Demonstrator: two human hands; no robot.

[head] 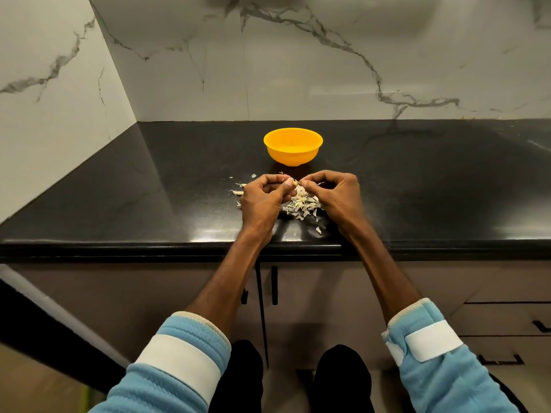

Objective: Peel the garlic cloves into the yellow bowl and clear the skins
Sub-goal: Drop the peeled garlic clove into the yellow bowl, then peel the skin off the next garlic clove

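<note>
A yellow bowl stands on the black counter, just beyond my hands. My left hand and my right hand meet above the counter, and both pinch a small garlic clove between thumbs and fingertips. Most of the clove is hidden by my fingers. A heap of pale garlic skins lies on the counter under and between my hands. More garlic pieces lie to the left of my left hand; I cannot tell if they are cloves or skins.
Marble walls rise behind the counter and to its left, forming a corner at the back left. The counter's front edge runs just under my wrists. Cabinet doors with dark handles are below it.
</note>
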